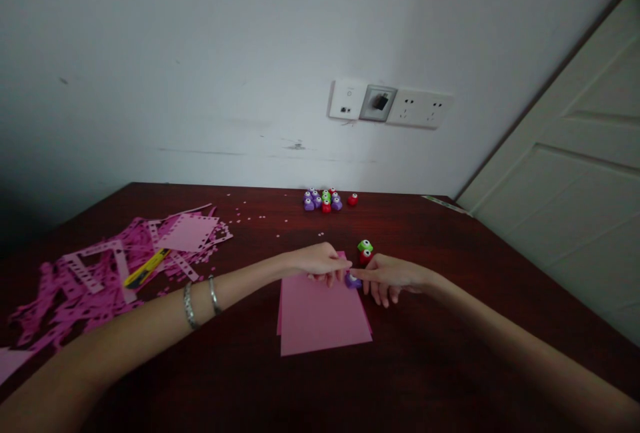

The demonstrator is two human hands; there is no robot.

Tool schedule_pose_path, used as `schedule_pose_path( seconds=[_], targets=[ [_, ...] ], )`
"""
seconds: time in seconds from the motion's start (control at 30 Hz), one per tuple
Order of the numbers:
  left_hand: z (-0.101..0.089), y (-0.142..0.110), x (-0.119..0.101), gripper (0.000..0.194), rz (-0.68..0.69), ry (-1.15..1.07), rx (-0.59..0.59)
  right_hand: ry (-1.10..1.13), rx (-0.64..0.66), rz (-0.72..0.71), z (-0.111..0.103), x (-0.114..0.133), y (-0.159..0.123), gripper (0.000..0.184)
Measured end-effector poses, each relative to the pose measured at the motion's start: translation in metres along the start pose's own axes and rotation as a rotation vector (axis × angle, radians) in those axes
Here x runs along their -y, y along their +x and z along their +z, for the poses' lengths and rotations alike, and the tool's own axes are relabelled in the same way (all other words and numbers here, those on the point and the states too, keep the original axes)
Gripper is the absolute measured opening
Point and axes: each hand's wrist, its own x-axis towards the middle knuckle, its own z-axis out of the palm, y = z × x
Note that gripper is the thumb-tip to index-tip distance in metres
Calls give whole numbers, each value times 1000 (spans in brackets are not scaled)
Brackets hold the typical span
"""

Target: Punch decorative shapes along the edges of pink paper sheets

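Note:
A sheet of pink paper (323, 323) lies on the dark red table, with more pink paper under it. My left hand (320, 262) is over its upper part, fingers curled and closed on the paper near its right edge. At that edge sits a small purple craft punch (353, 280) with a white, eye-like button. My right hand (395, 278) grips this punch from the right, its index finger reaching onto the top. Just beyond the right hand stand a green craft punch (365, 245) and a red craft punch (367, 257).
Several purple, green and red punches (323, 201) cluster at the back by the wall, a red one (353, 200) apart from them. On the left, a yellow utility knife (146, 269) lies on a heap of pink paper scraps (95, 286). Wall sockets (420, 108) are above.

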Motion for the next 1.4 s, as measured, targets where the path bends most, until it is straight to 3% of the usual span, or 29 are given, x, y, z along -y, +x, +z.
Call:
schedule_pose_path(
  seconds=[0.27, 0.5, 0.7, 0.8, 0.9, 0.97, 1.07, 1.13, 1.27, 1.4],
  targets=[
    [-6, 17, -5, 45, -127, -78, 272, 4, 59, 70, 3, 13, -7, 44],
    [-14, 36, -5, 36, -172, -36, 426, 16, 109, 74, 1, 17, -3, 56],
    [-12, 41, -5, 28, -196, -62, 456, -13, 72, 63, 4, 14, 2, 63],
    [-11, 33, -7, 31, -183, -46, 370, -30, 56, 83, 7, 16, 0, 63],
    [-5, 20, -7, 39, -90, 56, 199, -55, 27, 88, 11, 19, -4, 61],
    [5, 9, -5, 41, 10, 192, 19, -86, -33, 91, 14, 19, -5, 58],
    [29, -13, 2, 38, 177, 484, -352, -146, -183, 29, 18, 13, -5, 56],
    [47, -30, 9, 43, 243, 707, -508, -183, -276, -41, 19, 9, -7, 56],
    [69, -57, 24, 70, 189, 872, -424, -250, -406, -219, 16, 4, -15, 48],
    [68, -66, 35, 77, 153, 841, -297, -384, -438, -475, 12, 0, -20, 28]
  ],
)
